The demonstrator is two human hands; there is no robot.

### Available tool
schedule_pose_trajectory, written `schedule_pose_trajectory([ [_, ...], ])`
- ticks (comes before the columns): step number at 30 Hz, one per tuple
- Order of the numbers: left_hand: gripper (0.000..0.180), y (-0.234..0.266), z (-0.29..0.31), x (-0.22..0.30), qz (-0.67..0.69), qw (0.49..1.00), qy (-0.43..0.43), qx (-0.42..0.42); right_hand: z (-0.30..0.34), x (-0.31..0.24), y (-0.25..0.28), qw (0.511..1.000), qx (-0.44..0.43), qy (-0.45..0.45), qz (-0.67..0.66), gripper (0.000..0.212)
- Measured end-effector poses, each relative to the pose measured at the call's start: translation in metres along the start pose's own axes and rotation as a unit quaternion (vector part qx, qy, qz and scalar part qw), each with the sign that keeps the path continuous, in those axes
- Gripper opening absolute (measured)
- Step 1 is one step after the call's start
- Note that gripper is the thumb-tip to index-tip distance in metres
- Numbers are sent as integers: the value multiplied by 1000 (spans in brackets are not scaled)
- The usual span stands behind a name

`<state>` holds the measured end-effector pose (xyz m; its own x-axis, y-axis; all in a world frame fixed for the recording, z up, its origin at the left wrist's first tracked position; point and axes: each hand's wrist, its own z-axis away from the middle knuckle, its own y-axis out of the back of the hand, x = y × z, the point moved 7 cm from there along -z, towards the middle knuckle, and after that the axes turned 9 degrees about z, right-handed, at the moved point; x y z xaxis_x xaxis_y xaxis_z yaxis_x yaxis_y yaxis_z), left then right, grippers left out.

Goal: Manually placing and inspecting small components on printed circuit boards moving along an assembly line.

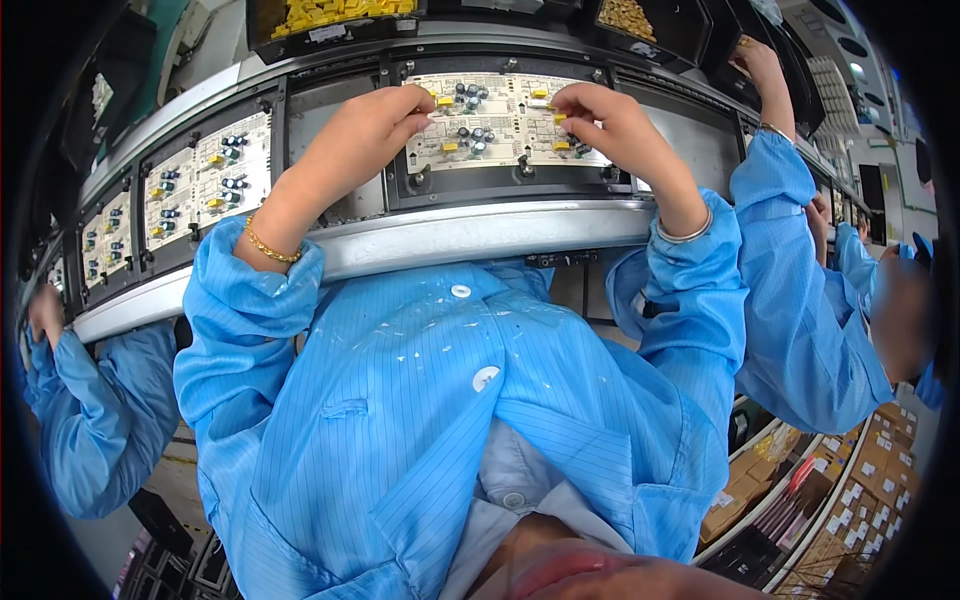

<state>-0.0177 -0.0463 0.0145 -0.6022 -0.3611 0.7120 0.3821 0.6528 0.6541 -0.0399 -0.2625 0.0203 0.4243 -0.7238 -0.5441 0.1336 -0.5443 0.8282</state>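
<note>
Where two hands (368,130) (628,135) reach, one black frame (470,182) holds circuitry (505,120).

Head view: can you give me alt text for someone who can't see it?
A person's bare left hand and right hand reach over a white circuit board in a black frame, close to its small yellow parts. More such boards line up at left, and a black bin of yellow pieces sits at the top.

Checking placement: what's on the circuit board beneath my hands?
The circuit board carries yellow block components and dark cylindrical capacitors; what the left hand and right hand cover can't be seen.
</note>
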Motion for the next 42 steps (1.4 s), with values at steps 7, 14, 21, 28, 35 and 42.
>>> schedule_pose_trajectory([
  [7, 13, -2, 3, 10, -20, 996, -89, -7, -8, -12, -17, 976, -97, 65, 184, 21],
  [14, 18, 1, 0, -5, 14, 999, -39, -33, -22, -17, -19, 956, -135, 68, 253, 17],
  [21, 19, 4, 1, -9, 33, 998, -22, -47, -28, -22, -21, 954, -169, 79, 234, 17],
  [28, 20, -3, -1, -12, -46, 997, -37, -53, -23, -38, -26, 933, -133, 111, 316, 19],
  [35, 19, -11, -9, -17, -98, 992, -7, -79, -13, -36, -27, 924, -98, 176, 325, 18],
  [42, 19, -17, -13, -16, -121, 989, -19, -89, -15, -34, -27, 919, -75, 168, 348, 19],
])
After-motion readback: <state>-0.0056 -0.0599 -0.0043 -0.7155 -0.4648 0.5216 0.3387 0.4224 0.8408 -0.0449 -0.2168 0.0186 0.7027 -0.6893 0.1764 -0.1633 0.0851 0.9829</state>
